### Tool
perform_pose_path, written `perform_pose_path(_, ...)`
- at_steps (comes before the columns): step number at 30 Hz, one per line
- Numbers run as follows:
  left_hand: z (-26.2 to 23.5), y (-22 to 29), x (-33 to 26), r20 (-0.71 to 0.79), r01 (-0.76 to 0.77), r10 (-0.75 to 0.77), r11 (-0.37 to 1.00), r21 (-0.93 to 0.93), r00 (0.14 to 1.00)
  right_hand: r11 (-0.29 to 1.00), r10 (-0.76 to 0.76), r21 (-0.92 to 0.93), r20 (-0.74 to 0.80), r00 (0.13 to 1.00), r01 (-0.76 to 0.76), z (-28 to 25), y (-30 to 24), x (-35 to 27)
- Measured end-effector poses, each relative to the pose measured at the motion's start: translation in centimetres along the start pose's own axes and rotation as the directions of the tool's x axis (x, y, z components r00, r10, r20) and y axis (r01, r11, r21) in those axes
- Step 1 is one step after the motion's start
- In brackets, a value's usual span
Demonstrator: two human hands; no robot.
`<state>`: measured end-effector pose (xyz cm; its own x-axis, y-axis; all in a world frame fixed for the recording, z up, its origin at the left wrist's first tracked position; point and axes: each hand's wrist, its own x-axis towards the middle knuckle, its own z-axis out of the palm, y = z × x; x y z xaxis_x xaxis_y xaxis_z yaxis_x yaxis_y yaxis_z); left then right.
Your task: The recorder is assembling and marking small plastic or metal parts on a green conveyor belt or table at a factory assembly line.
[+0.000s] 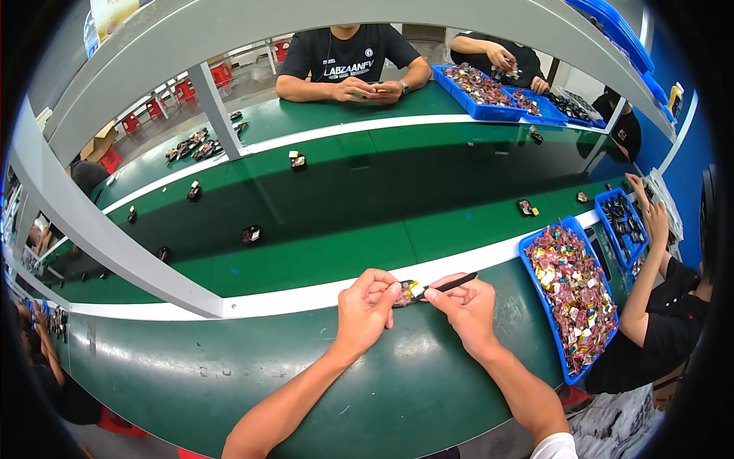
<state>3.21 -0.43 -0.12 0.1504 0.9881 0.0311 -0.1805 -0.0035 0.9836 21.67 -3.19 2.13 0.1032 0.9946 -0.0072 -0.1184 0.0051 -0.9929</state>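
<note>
While the left hand [367, 310] has its thumb and fingertips closed on the left end of a small dark part [405, 294] with pink and yellow on it, the right hand [468, 310] is curled around a slim black tool [457, 281] slanting up to the right. The tool's lower end meets the right side of the part, where something small and white shows between the fingers. Both hands are over the far edge of the green bench [267, 367], just by the white strip [302, 297] bordering it; whether the part touches the bench cannot be told.

Near the bench's right end, well apart from the right hand, lies a long blue tray [547, 320] heaped with small pink, white and yellow pieces. Beyond its far corner sits a smaller blue tray [612, 229] of black pieces, beside a co-worker's raised hands [655, 222].

Across the white strip runs a dark green belt [344, 245], with small black parts spaced along it, one [251, 234] ahead of the left hand and another [527, 207] toward the right. At the opposite bench [306, 113], a person in a black shirt [344, 57] holds both hands together over its edge, and a full blue tray [493, 113] stands to that person's side.
</note>
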Motion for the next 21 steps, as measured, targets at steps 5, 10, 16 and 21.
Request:
perform_pose_path(5,-0.1,0.1,0.1,0.030,0.020,-0.020,1.000,0.000,0.999,0.999,-0.035,0.032,0.027,0.999,0.034,-0.5,0.7,0.3)
perform_pose_path(10,-0.9,-0.5,0.4,0.113,0.032,-0.026,0.998,-0.049,0.993,0.993,0.116,0.001,0.051,0.992,-0.116,-0.6,-0.8,0.4)
perform_pose_path(16,-0.9,0.0,0.4,0.122,0.064,-0.056,0.996,-0.063,0.991,0.985,0.173,0.007,0.066,0.983,-0.174,-0.7,-1.2,0.3)
perform_pose_path(21,-0.7,-0.1,0.3,0.100,0.037,-0.032,0.998,-0.055,0.995,0.986,0.167,0.005,0.057,0.984,-0.168,-0.6,-1.3,0.3)
